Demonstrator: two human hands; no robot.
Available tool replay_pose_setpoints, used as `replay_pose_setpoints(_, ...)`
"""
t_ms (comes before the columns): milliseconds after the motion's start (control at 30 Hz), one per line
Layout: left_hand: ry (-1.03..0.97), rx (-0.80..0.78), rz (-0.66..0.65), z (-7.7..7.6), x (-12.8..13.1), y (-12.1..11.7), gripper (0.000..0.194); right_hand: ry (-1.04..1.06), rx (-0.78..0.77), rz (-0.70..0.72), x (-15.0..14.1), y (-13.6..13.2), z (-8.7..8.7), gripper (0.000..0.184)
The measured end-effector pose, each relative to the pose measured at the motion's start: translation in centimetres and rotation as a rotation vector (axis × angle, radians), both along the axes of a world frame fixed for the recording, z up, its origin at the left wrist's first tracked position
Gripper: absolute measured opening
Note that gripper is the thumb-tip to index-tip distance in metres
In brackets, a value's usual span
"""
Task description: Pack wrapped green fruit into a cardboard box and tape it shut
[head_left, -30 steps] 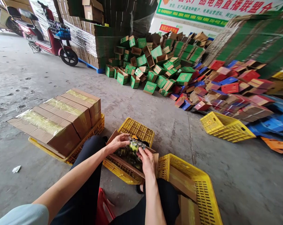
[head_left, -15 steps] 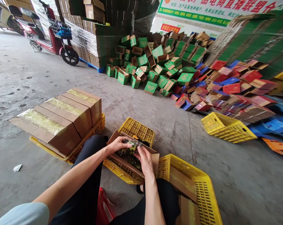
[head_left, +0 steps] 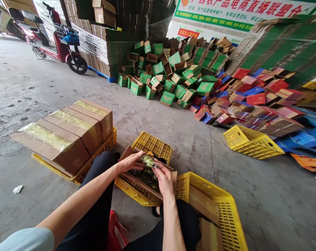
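My left hand (head_left: 133, 161) and my right hand (head_left: 163, 177) are closed on the two ends of a green item wrapped in clear plastic (head_left: 148, 161). Its exact kind is too small to make out. They hold it just above an open cardboard box (head_left: 141, 182), where more dark and green wrapped pieces (head_left: 149, 177) lie. The box stands over a yellow plastic crate (head_left: 156, 143) between my knees. Something black and orange shows behind the box, partly hidden by my hands.
Taped cartons (head_left: 76, 125) stand in a yellow crate at left. At right, another yellow crate (head_left: 233, 209) holds cartons. Further off are a tipped yellow crate (head_left: 252, 142), heaped green boxes (head_left: 167, 98), red and blue boxes (head_left: 256, 99), and a red scooter (head_left: 55, 48).
My hands have turned the plastic-wrapped item, raising it slightly, so its green side shows more. The whole view has shifted slightly; the boxes and crates stay in place.
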State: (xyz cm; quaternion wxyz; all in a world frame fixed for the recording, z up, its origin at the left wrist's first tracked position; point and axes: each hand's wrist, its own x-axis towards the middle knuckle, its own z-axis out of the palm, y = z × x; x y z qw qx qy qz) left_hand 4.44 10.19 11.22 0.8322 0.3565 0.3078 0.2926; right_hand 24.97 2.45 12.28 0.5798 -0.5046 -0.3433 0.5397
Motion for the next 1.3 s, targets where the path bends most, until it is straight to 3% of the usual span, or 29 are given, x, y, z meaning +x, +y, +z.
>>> replay_pose_setpoints(133,0.048,0.005,-0.064,-0.4,-0.1,0.2,0.071,-0.092,0.028,0.047,-0.1,-0.1,-0.2,0.016)
replay_pose_setpoints(267,0.015,0.080,0.035,-0.8,0.0,0.3,0.061,-0.070,0.026,-0.004,0.1,0.0,-0.1,0.023)
replay_pose_setpoints(433,-0.049,0.117,0.072,-0.9,-0.1,0.2,0.073,-0.041,-0.058,-0.065,0.4,0.1,-0.1,0.051)
replay_pose_setpoints(567,-0.056,0.189,0.044,-1.2,-0.1,0.2,0.085,-0.079,-0.137,-0.026,0.1,0.1,-0.6,0.047)
replay_pose_setpoints(767,-0.035,0.296,0.012,-1.8,0.2,0.6,0.081,-0.127,-0.073,-0.049,0.2,0.4,-1.2,0.036)
replay_pose_setpoints(1000,-0.026,0.190,-0.085,-1.2,0.1,0.0,0.087,-0.191,-0.018,-0.075,0.6,0.4,-1.3,0.031)
replay_pose_setpoints(1300,0.135,-0.091,-0.066,-1.3,0.1,0.0,0.079,-0.287,0.110,-0.072,0.1,0.3,-0.2,0.017)
